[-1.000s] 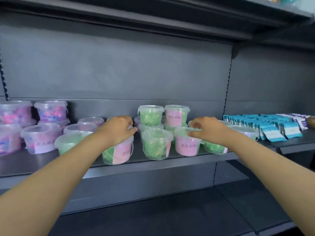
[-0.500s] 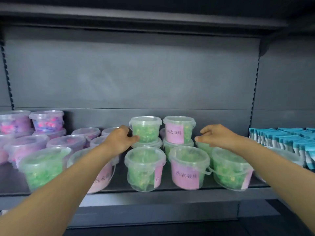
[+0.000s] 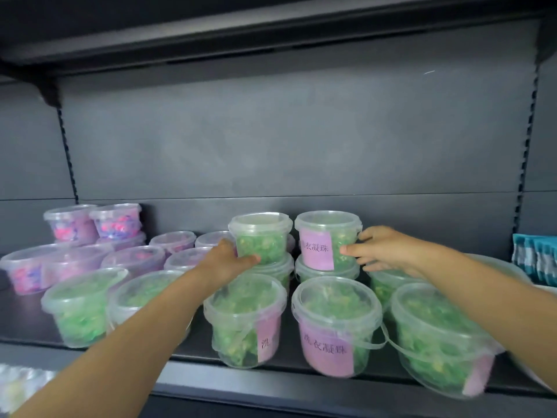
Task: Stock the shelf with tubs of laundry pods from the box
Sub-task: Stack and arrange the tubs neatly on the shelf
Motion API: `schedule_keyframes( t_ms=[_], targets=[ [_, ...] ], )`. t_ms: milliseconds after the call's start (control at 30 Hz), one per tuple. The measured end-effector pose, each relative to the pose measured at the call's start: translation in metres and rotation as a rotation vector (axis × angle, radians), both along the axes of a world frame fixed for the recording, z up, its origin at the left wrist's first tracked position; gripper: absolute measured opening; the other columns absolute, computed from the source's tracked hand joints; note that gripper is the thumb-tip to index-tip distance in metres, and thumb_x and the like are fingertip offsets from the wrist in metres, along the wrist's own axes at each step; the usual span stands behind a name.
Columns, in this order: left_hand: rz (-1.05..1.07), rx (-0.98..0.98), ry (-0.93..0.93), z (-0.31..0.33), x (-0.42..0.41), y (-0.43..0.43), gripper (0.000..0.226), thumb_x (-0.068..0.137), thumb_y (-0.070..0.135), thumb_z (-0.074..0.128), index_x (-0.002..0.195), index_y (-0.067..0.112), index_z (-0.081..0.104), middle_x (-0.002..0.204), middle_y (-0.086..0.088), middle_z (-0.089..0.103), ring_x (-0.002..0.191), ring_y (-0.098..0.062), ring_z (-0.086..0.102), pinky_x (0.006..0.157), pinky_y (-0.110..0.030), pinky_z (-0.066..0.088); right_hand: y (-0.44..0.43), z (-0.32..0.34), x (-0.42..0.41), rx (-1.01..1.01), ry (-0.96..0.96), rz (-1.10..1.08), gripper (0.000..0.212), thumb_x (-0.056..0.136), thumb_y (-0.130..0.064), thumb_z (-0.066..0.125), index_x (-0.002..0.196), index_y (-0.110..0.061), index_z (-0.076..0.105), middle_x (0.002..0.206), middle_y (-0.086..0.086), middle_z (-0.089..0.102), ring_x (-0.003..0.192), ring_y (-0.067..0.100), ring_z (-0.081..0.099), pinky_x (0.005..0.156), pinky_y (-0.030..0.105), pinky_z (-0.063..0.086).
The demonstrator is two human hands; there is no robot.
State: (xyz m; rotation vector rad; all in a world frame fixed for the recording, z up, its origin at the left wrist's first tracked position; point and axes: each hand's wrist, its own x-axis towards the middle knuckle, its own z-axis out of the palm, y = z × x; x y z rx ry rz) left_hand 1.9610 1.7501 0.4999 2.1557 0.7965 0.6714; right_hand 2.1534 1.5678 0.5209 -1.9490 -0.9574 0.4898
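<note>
Both hands have moved up from the front row to the two stacked tubs at the back of the shelf (image 3: 301, 384). The left hand (image 3: 224, 262) now wraps the left side of the upper green tub (image 3: 260, 236), thumb across its front, fingers hidden behind it; it seems to hold this tub lightly. The right hand (image 3: 388, 251) presses the right side of the labelled upper tub (image 3: 327, 238), thumb at the front by the pink label, fingers curled behind. Whether either hold is firm, I cannot tell.

Half a second ago the left hand was only beside the green tub at its 9 o'clock, and the right hand hovered with curled fingers at 3 o'clock of the labelled tub, touching nothing. One second ago both hands lay on lids of front-row tubs. The view has also come closer, so the front tubs (image 3: 336, 324) look bigger, and the blue packets (image 3: 535, 256) at 3 o'clock are almost out of the picture.

In my judgement the hands are straightening the second layer, so placing is done here and the stack is being tidied. The box is not in view. The pink tubs (image 3: 117, 220) stand at 9 o'clock, well apart from the hands.
</note>
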Motion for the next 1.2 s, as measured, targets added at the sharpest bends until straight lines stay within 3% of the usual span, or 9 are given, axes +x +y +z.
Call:
schedule_keyframes(
  t_ms=[100,267,367,500,633,767,933,1133,1200],
  targets=[
    [-0.091,-0.069,-0.004,-0.002,0.005,0.009,0.023,0.087,0.021,0.063,0.105,0.028,0.050,0.094,0.011,0.057,0.106,-0.015,0.057,0.088,-0.027,0.042,0.003,-0.004,0.002,0.001,0.003,0.004,0.014,0.082,-0.024,0.072,0.086,-0.020,0.059,0.095,-0.004,0.063,0.098,0.017,0.061,0.089,0.029,0.050],
    [-0.189,-0.162,0.006,-0.001,0.010,0.022,0.028,0.087,0.021,0.064,0.109,0.025,0.048,0.094,0.011,0.056,0.097,-0.012,0.053,0.087,-0.025,0.040,0.009,-0.007,0.003,0.003,0.008,-0.013,0.014,0.081,-0.020,0.072,0.082,-0.020,0.058,0.087,-0.005,0.063,0.082,0.007,0.059,0.091,0.031,0.050],
    [-0.225,-0.189,0.064,-0.004,0.013,0.030,0.042,0.083,0.024,0.068,0.121,0.023,0.049,0.102,0.011,0.058,0.105,-0.014,0.056,0.090,-0.026,0.043,0.015,-0.008,0.000,0.011,-0.008,-0.031,0.016,0.078,-0.022,0.075,0.082,-0.023,0.059,0.087,-0.007,0.062,0.083,0.008,0.059,0.086,0.031,0.049],
    [-0.249,-0.177,0.112,-0.007,0.019,0.035,0.057,0.083,0.028,0.068,0.134,0.023,0.043,0.119,0.007,0.053,0.106,-0.012,0.050,0.094,-0.025,0.040,0.022,-0.015,-0.004,0.044,-0.008,-0.017,0.024,0.076,-0.018,0.076,0.097,-0.025,0.064,0.098,-0.006,0.065,0.089,0.010,0.060,0.079,0.027,0.052],
    [-0.306,-0.217,0.107,-0.011,0.023,0.041,0.056,0.084,0.028,0.067,0.134,0.025,0.042,0.124,0.008,0.055,0.107,-0.011,0.053,0.092,-0.025,0.043,0.030,-0.024,-0.006,0.032,0.011,-0.011,0.048,0.072,-0.026,0.080,0.116,-0.032,0.060,0.112,-0.008,0.065,0.105,0.017,0.059,0.089,0.040,0.050],
    [-0.388,-0.269,0.095,-0.017,0.028,0.050,0.066,0.074,0.031,0.076,0.132,0.027,0.045,0.122,0.008,0.058,0.113,-0.011,0.055,0.089,-0.024,0.044,0.037,-0.031,-0.005,0.135,0.044,-0.034,0.038,0.070,-0.014,0.081,0.098,-0.032,0.062,0.108,-0.005,0.067,0.096,0.012,0.062,0.076,0.027,0.050],
    [-0.407,-0.276,0.087,-0.023,0.036,0.063,0.096,0.045,0.047,0.084,0.132,0.029,0.047,0.127,0.007,0.060,0.117,-0.012,0.056,0.099,-0.031,0.044,0.042,-0.034,-0.001,0.118,0.001,-0.053,0.052,0.067,-0.016,0.083,0.113,-0.026,0.062,0.095,-0.013,0.065,0.087,0.002,0.059,0.066,0.014,0.044],
    [-0.429,-0.263,0.073,-0.027,0.044,0.069,0.062,0.072,0.027,0.079,0.127,0.027,0.051,0.125,0.005,0.061,0.113,-0.012,0.057,0.089,-0.025,0.044,0.047,-0.036,0.004,0.042,-0.033,-0.052,0.067,0.065,-0.025,0.085,0.124,-0.025,0.053,0.114,-0.008,0.062,0.105,0.014,0.058,0.090,0.028,0.046],
    [-0.423,-0.243,0.108,-0.026,0.045,0.072,0.073,0.066,0.035,0.082,0.130,0.028,0.048,0.128,0.006,0.058,0.116,-0.012,0.055,0.092,-0.026,0.043,0.046,-0.035,0.005,0.027,-0.029,-0.037,0.069,0.067,-0.023,0.084,0.125,-0.028,0.047,0.110,-0.010,0.057,0.105,0.014,0.054,0.092,0.028,0.044]
  ],
)
